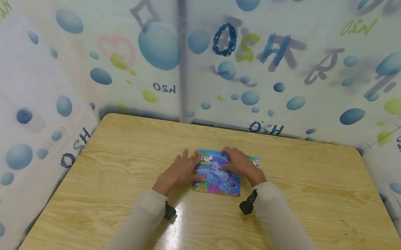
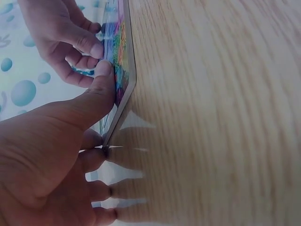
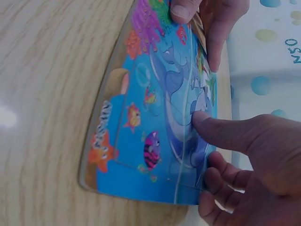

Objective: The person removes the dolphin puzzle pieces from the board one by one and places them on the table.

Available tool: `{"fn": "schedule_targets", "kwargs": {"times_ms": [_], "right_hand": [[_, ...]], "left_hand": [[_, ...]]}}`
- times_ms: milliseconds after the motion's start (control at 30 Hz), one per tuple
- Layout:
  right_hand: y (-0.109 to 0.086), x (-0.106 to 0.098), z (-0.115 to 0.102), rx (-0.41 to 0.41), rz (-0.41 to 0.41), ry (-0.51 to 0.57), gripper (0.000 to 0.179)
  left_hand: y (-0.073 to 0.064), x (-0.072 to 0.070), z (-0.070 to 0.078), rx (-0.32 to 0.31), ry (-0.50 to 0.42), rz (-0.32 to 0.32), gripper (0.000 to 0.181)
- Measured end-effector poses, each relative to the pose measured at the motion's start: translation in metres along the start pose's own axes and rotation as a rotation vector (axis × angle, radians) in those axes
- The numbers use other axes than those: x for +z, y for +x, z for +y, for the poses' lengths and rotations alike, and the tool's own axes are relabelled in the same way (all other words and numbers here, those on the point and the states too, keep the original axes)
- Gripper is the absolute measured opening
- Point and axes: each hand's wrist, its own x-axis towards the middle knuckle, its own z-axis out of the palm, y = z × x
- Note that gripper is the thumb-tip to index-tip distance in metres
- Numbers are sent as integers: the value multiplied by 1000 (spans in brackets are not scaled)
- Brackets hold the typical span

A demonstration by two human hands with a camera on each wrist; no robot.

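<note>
A puzzle board (image 1: 217, 183) with a glossy picture of dolphins, fish and starfish lies on the wooden table. Cut lines cross its picture (image 3: 134, 162). At its left edge is my left hand (image 1: 180, 170), thumb resting on the picture and the other fingers spread beside the edge, tips down at the tabletop. My right hand (image 1: 239, 162) grips the board at the far right, its thumb on the picture and its fingers curled at the far edge. That hand and forearm hide part of the board's right side. The right wrist view shows the right thumb (image 3: 221, 129) pressed over a dolphin.
The pale wooden table (image 1: 110, 214) carries the board near its middle, towards the far side. Behind it and on both sides hang white wall sheets (image 1: 206, 80) printed with blue and green drops. Dark wrist cameras (image 1: 247, 205) sit under both sleeves.
</note>
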Motion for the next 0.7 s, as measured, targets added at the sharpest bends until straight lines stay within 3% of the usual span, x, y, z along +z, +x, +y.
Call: {"fn": "schedule_targets", "kwargs": {"times_ms": [400, 700], "right_hand": [[4, 2, -7, 72, -21, -3, 41], [2, 3, -5, -14, 34, 12, 39]], "left_hand": [[2, 1, -1, -2, 20, -10, 91], [-1, -3, 1, -16, 1, -13, 90]]}}
